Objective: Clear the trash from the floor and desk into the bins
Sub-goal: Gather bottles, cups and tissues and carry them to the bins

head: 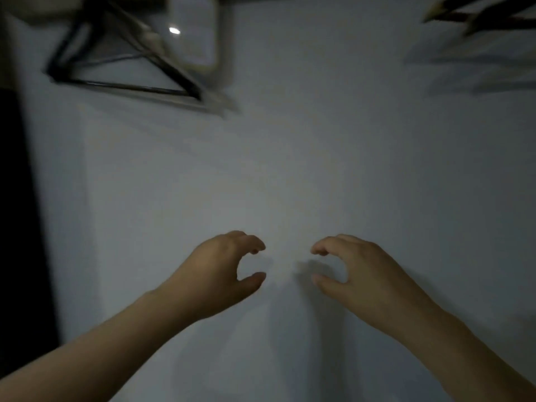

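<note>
Surface (290, 169) under the hands is pale and dim; can't tell floor or desk. Judgement: search step. Slow the head, since the blur is heavy, and pan toward the black frame (124, 85) and pale rounded tub (193, 36) top left, possibly a bin. Left hand (220, 274) and right hand (356, 274) hover near each other, not touching, fingers curved, holding nothing. Trash: none visible.

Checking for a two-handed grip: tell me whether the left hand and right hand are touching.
Apart. The head view shows a strip of bare pale surface between the fingertips of the left hand and the right hand.
</note>
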`<action>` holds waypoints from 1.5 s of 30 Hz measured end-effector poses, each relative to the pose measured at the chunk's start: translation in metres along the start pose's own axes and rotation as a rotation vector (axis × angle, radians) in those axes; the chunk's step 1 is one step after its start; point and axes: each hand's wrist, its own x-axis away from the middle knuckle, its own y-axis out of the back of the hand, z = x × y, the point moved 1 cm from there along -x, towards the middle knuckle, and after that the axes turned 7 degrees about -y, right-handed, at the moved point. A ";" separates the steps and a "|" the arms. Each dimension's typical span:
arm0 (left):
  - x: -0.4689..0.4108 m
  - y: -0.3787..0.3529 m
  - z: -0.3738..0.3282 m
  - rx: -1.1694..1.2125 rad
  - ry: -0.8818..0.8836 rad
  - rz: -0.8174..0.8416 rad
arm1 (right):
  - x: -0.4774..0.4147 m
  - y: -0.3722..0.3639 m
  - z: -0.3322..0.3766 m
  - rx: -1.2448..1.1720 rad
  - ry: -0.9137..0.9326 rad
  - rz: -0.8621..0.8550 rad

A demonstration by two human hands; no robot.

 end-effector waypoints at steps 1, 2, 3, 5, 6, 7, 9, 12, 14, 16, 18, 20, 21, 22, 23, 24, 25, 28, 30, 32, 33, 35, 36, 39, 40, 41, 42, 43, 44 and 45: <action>0.016 0.014 0.014 -0.032 0.043 -0.010 | -0.011 -0.008 0.021 -0.026 0.048 0.006; 0.032 0.029 0.027 -0.065 0.087 -0.022 | -0.021 -0.016 0.043 -0.054 0.098 0.008; 0.051 0.044 0.041 -0.096 0.133 -0.030 | -0.031 -0.024 0.066 -0.082 0.150 0.009; 0.091 0.078 0.068 -0.153 0.232 -0.047 | -0.046 -0.042 0.117 -0.131 0.258 0.025; 0.114 0.096 0.081 -0.182 0.280 -0.060 | -0.052 -0.052 0.145 -0.154 0.310 0.041; 0.138 0.114 0.093 -0.213 0.326 -0.074 | -0.056 -0.061 0.174 -0.178 0.360 0.058; 0.191 0.149 0.113 -0.289 0.419 -0.091 | -0.059 -0.081 0.235 -0.233 0.458 0.082; 0.276 0.201 0.135 -0.377 0.562 -0.086 | -0.049 -0.107 0.333 -0.335 0.588 0.121; 0.331 0.237 0.146 -0.435 0.652 -0.090 | -0.038 -0.123 0.398 -0.396 0.666 0.165; 0.383 0.269 0.155 -0.491 0.738 -0.095 | -0.024 -0.138 0.461 -0.442 0.737 0.196; 0.433 0.299 0.162 -0.533 0.814 -0.101 | -0.009 -0.151 0.522 -0.499 0.790 0.204; 0.480 0.324 0.168 -0.570 0.879 -0.092 | 0.006 -0.164 0.576 -0.557 0.836 0.234; 0.501 0.334 0.171 -0.586 0.910 -0.082 | 0.013 -0.171 0.601 -0.579 0.862 0.251; 0.521 0.344 0.175 -0.597 0.938 -0.076 | 0.019 -0.178 0.624 -0.589 0.893 0.264; 0.539 0.352 0.179 -0.601 0.963 -0.078 | 0.024 -0.185 0.646 -0.587 0.923 0.277; 0.554 0.360 0.184 -0.598 0.983 -0.087 | 0.028 -0.192 0.666 -0.580 0.949 0.288; 0.567 0.366 0.190 -0.593 0.999 -0.102 | 0.031 -0.199 0.684 -0.575 0.971 0.301; 0.601 0.377 0.211 -0.596 1.049 -0.136 | 0.032 -0.223 0.730 -0.556 1.027 0.328; 0.620 0.379 0.228 -0.602 1.082 -0.149 | 0.028 -0.240 0.756 -0.536 1.067 0.346; 0.637 0.382 0.249 -0.615 1.116 -0.154 | 0.019 -0.259 0.780 -0.524 1.103 0.356; 0.645 0.383 0.259 -0.625 1.138 -0.151 | 0.014 -0.268 0.792 -0.522 1.115 0.356; 0.659 0.387 0.282 -0.651 1.181 -0.148 | 0.003 -0.287 0.814 -0.533 1.131 0.363; 0.665 0.389 0.295 -0.662 1.200 -0.148 | -0.004 -0.296 0.825 -0.543 1.142 0.369; 0.675 0.398 0.334 -0.679 1.254 -0.137 | -0.027 -0.320 0.861 -0.561 1.187 0.395; 0.677 0.400 0.347 -0.687 1.268 -0.129 | -0.035 -0.329 0.873 -0.568 1.200 0.402; 0.679 0.403 0.361 -0.695 1.281 -0.120 | -0.044 -0.337 0.885 -0.579 1.212 0.406; 0.682 0.404 0.374 -0.701 1.293 -0.114 | -0.051 -0.346 0.897 -0.587 1.222 0.406; 0.686 0.405 0.386 -0.704 1.303 -0.113 | -0.058 -0.356 0.909 -0.592 1.232 0.408; 0.691 0.406 0.398 -0.707 1.314 -0.111 | -0.063 -0.366 0.921 -0.594 1.244 0.414; 0.698 0.407 0.409 -0.706 1.330 -0.107 | -0.067 -0.376 0.933 -0.594 1.255 0.428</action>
